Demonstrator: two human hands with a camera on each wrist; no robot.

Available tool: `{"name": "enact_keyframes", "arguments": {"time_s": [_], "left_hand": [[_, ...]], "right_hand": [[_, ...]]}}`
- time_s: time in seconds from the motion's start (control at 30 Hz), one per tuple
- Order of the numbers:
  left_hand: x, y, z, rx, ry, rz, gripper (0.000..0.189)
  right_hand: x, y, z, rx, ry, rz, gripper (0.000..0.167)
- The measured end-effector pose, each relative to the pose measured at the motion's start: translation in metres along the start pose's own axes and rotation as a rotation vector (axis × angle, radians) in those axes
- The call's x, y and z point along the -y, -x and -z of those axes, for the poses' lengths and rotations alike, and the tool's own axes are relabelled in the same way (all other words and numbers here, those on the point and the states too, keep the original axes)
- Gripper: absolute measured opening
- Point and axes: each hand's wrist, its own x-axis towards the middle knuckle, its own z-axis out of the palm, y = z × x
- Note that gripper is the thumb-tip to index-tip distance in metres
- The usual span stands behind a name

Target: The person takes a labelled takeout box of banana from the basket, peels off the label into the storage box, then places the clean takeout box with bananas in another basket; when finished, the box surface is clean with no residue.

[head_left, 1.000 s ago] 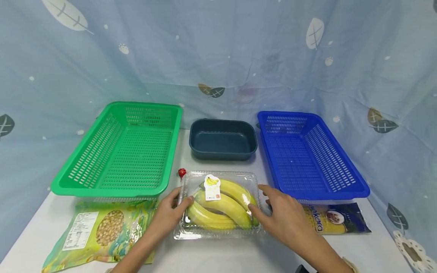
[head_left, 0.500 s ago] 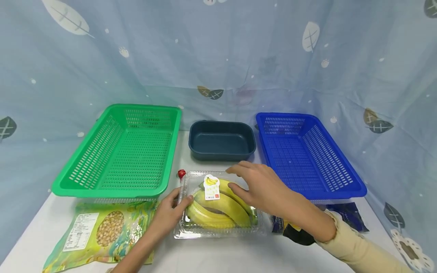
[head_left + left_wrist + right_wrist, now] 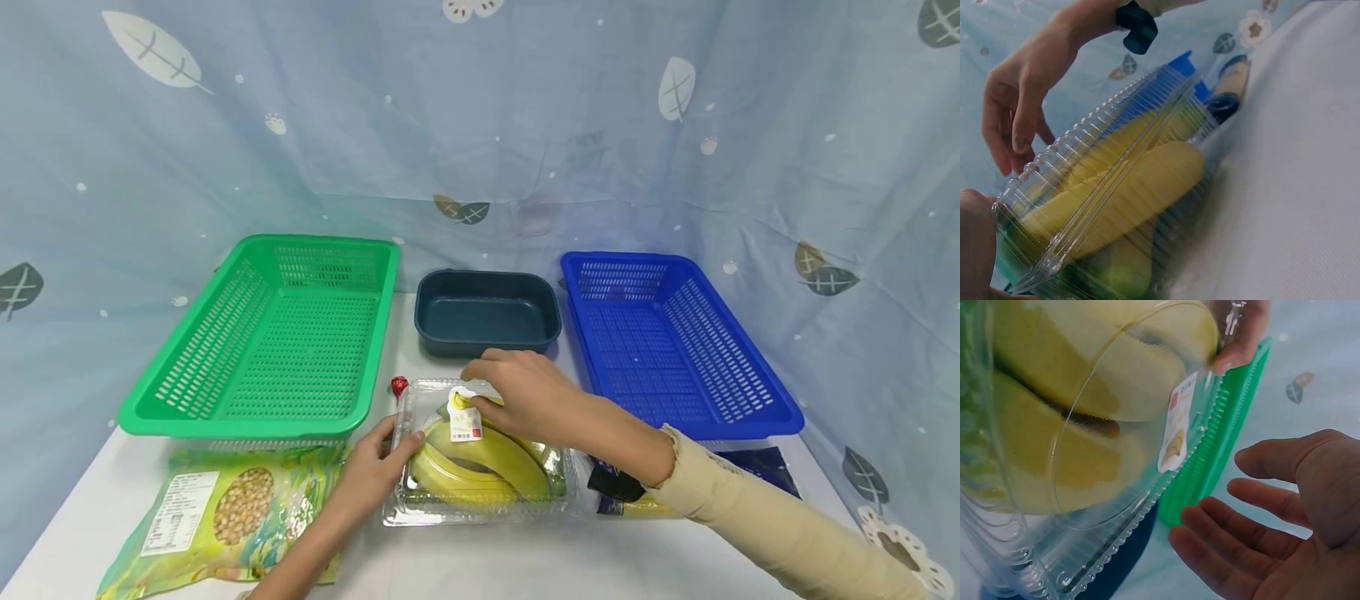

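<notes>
A clear plastic clamshell box (image 3: pixel 442 515) sits on the white table with several bananas (image 3: pixel 498 454) inside and a white banana label (image 3: pixel 466 425) on its lid. My left hand (image 3: pixel 372 467) grips the box's left side, thumb on the lid's edge. Over the far edge of the lid hovers my right hand (image 3: pixel 525 396), its fingers loosely bent. In the right wrist view the fingers of that right hand (image 3: pixel 1272 525) hold nothing and stand apart from the lid. Across the box in the left wrist view, the right hand (image 3: pixel 1029 94) hangs with fingers pointing down.
Behind the box stand a green basket (image 3: pixel 371 350), a dark blue bin (image 3: pixel 487 346) and a blue basket (image 3: pixel 592 358). A small red wrapped item (image 3: pixel 399 386) lies by the box's far left corner. Left is a green bag (image 3: pixel 300 508); a dark blue packet (image 3: pixel 765 467) lies partly under my right arm.
My right hand has left the box's right side, risen and moved leftward over the lid to its far edge. The left hand keeps its grip and the box stays in place.
</notes>
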Motion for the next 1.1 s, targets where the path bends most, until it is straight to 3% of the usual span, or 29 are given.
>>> {"name": "enact_keyframes", "arguments": {"time_s": [0.47,0.7,1.1], "left_hand": [[0.001,0.0,0.0,0.008,0.008,0.003,0.049],[0.001,-0.001,0.0,0.011,0.003,-0.002,0.049],[0.001,0.0,0.0,0.004,0.0,-0.008,0.048]], "right_hand": [[-0.005,-0.024,-0.022,0.059,0.078,0.075,0.018],[-0.008,-0.027,-0.027,0.041,0.117,0.103,0.009],[-0.009,-0.03,-0.029,0.046,0.126,0.088,0.01]]}}
